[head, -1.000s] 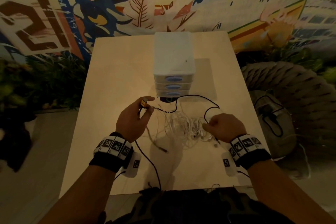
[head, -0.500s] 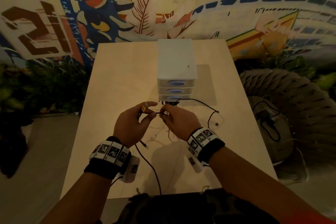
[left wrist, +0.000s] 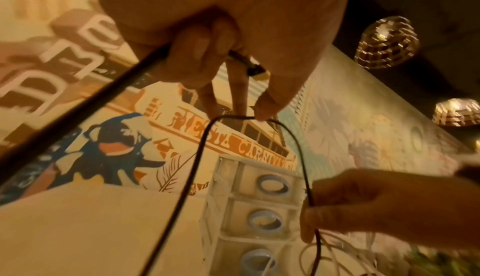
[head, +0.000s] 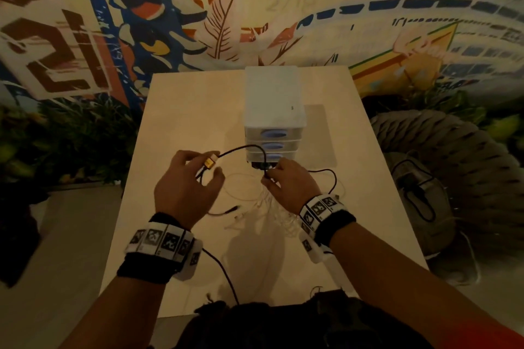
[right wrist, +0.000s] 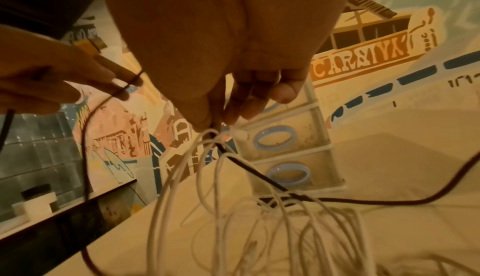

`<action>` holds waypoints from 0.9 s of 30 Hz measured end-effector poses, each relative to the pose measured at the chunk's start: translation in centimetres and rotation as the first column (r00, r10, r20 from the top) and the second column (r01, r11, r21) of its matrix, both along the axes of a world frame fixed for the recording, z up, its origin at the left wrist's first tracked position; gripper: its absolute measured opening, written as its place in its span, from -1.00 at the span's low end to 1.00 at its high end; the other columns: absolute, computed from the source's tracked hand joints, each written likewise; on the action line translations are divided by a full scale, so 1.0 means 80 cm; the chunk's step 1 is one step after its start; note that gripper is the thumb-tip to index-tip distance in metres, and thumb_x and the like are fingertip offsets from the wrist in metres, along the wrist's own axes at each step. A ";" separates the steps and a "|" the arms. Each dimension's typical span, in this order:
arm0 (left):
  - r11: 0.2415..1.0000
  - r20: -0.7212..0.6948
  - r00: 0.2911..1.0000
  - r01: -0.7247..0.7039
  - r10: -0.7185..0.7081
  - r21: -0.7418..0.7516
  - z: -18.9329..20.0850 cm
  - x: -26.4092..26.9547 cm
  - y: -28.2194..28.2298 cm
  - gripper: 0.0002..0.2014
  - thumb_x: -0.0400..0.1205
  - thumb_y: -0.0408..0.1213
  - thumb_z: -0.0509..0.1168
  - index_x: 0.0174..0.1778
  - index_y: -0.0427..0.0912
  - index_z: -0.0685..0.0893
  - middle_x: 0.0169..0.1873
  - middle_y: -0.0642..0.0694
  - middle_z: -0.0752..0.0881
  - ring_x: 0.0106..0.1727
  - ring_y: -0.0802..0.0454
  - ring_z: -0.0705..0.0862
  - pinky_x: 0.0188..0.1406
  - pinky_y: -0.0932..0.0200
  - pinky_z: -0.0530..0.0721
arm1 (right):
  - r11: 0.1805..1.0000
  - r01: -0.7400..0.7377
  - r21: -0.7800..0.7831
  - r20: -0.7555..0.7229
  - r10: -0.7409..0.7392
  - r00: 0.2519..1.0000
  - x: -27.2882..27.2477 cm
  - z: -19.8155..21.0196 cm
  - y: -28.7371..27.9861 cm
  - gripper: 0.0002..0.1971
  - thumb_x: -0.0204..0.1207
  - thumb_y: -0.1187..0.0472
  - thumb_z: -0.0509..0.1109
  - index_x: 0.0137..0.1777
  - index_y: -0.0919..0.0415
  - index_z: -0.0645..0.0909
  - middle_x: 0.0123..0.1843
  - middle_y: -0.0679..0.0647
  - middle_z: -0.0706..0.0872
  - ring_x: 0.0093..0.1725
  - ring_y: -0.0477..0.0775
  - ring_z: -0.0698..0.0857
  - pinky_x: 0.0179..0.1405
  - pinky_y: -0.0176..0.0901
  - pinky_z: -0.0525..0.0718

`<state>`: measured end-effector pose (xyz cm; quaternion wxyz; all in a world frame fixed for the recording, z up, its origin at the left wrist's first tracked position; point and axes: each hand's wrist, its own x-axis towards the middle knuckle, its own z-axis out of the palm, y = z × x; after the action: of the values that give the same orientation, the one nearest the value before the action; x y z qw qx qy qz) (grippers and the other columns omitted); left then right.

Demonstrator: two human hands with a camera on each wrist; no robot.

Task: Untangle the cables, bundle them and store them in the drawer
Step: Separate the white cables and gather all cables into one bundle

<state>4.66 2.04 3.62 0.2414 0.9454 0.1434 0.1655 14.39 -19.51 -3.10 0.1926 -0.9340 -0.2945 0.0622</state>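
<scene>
Left hand [head: 185, 187] grip: fingers curled round the black cable [head: 243, 149] near its yellow-tagged plug [head: 210, 162], thumb and forefinger out. Right hand [head: 289, 184] grip: fingertips pinching the same black cable lower down, white strands bunched at the pinch in the right wrist view. Cable arches up between the two hands, just in front of the drawer unit [head: 273, 110]; its other run trails right across the counter [head: 181, 122], then loops back. White cables [head: 272, 212] lie tangled on the counter under and behind the right hand, some lifted toward the pinch. Drawer unit stands mid-counter, three drawers, all closed, blue handles facing the person. Open counter left of the unit and in front of the hands; right edge near the black loop; near edge by the person's lap. A black lead [head: 224, 272] runs from the left wristband off the near edge.

Versus half a second ago: hands were touching near the plug, now apart, right hand shifted right, black loop drawn taller
</scene>
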 end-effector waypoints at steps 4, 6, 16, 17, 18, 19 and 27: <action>0.993 -0.021 0.994 0.105 -0.104 0.063 -0.006 0.002 -0.021 -0.42 0.53 0.02 0.47 0.51 0.23 0.54 0.23 0.12 0.62 0.01 0.05 0.72 -0.26 0.12 0.71 | 0.997 -0.019 0.071 0.094 0.012 0.996 -0.007 0.002 0.007 -0.74 0.64 0.03 0.29 -0.03 0.15 0.77 -0.05 0.13 0.69 -0.03 0.28 0.66 -0.07 0.14 0.65; 0.976 -0.033 0.975 0.219 -0.218 0.018 -0.011 0.007 -0.033 -0.35 0.55 0.11 0.46 0.58 0.21 0.46 0.19 0.11 0.64 0.04 0.11 0.68 -0.22 0.14 0.71 | 0.993 -0.050 0.103 0.138 0.036 0.990 -0.014 0.009 0.008 -0.79 0.60 0.12 0.32 -0.05 0.19 0.75 -0.04 0.12 0.73 -0.01 0.24 0.66 -0.03 0.09 0.62; 0.945 -0.153 0.949 0.298 -0.277 0.134 -0.016 0.025 -0.036 -0.70 0.74 0.05 0.25 -0.20 -0.05 0.61 -0.30 0.03 0.53 -0.33 -0.11 0.61 -0.45 0.04 0.54 | 0.988 -0.155 -0.001 -0.188 0.152 0.970 -0.018 0.016 0.002 -0.73 0.75 0.04 0.18 0.18 0.16 0.64 0.01 0.17 0.75 0.02 0.23 0.68 0.01 0.14 0.65; 0.957 -0.082 0.964 0.260 -0.251 0.129 -0.008 0.026 -0.034 -0.72 0.75 0.02 0.25 -0.21 -0.05 0.59 -0.31 0.05 0.49 -0.34 -0.09 0.58 -0.46 0.08 0.48 | 0.988 -0.145 -0.047 -0.202 0.133 0.970 -0.015 0.011 0.000 -0.72 0.75 0.03 0.17 0.18 0.15 0.65 0.01 0.18 0.75 0.03 0.25 0.68 0.01 0.14 0.65; 0.969 -0.017 0.975 0.223 -0.222 0.104 -0.001 0.028 -0.032 -0.73 0.75 -0.03 0.26 -0.21 -0.05 0.57 -0.31 0.07 0.46 -0.34 -0.07 0.55 -0.44 0.10 0.42 | 0.989 -0.128 -0.072 -0.223 0.109 0.969 -0.011 0.004 -0.003 -0.72 0.75 0.03 0.16 0.18 0.14 0.65 0.03 0.18 0.75 0.05 0.26 0.68 0.02 0.12 0.65; 0.979 0.033 0.980 0.191 -0.194 0.070 0.007 0.029 -0.029 -0.75 0.76 -0.07 0.27 -0.21 -0.06 0.56 -0.29 0.08 0.44 -0.32 -0.05 0.51 -0.42 0.10 0.39 | 0.991 -0.114 -0.076 -0.247 0.092 0.965 -0.009 0.000 -0.007 -0.73 0.76 0.05 0.16 0.19 0.11 0.66 0.06 0.17 0.75 0.09 0.25 0.68 0.06 0.10 0.64; 0.991 0.149 0.984 -0.080 0.096 -0.109 0.034 0.021 -0.007 -0.72 0.77 -0.02 0.22 -0.04 -0.13 0.70 -0.26 0.03 0.51 -0.23 -0.09 0.56 -0.27 0.10 0.34 | 0.977 -0.041 -0.207 -0.192 0.000 0.981 0.013 -0.013 -0.032 -0.63 0.77 -0.04 0.09 0.27 0.06 0.68 0.17 0.11 0.77 0.17 0.25 0.68 0.17 0.14 0.64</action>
<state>6.31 1.52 6.34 0.2925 0.9089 0.1742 0.2408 15.43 -22.05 -4.14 0.1197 -0.9357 -0.2761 0.1842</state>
